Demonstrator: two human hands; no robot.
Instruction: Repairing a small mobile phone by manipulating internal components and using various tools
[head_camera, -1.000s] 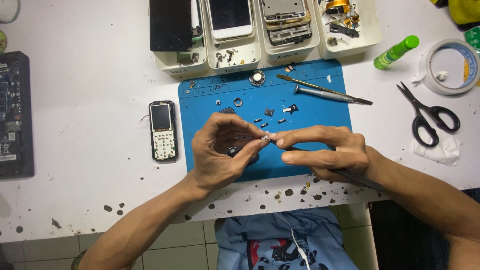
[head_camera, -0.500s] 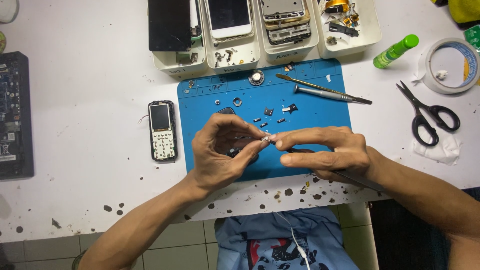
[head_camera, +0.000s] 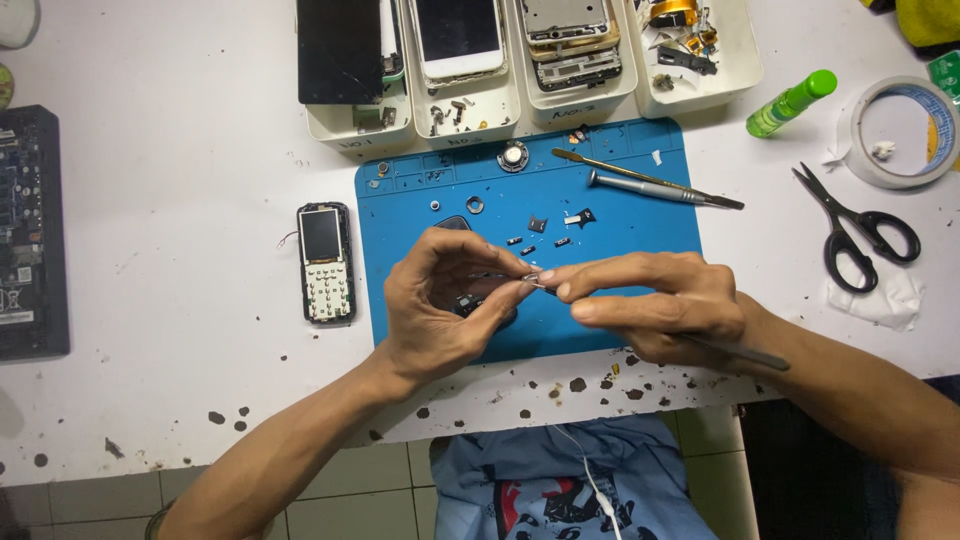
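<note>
Tiny phone part (head_camera: 470, 300) pinched in left hand (head_camera: 440, 305), over the blue mat (head_camera: 620, 260).
Right hand (head_camera: 655, 300) grips tweezers (head_camera: 735, 350), tip at the part. Nothing's moved since a second ago, both hands same spot.

1. Almost nothing changed across the second: the left hand (head_camera: 440, 310) and the right hand (head_camera: 655, 300) kept the same pose over the blue mat (head_camera: 620, 240), fingertips meeting at the same spot.
2. The thin metal tool (head_camera: 735, 350) in the right hand lay at the same slant; any shift of its tip was too small to tell.
3. The small dark part (head_camera: 470, 302) under the left fingers showed no clear turn or slide.
4. The only difference was a very slight drift of the whole view, with the things on the table (head_camera: 180, 200) sitting a touch differently in the picture.
</note>
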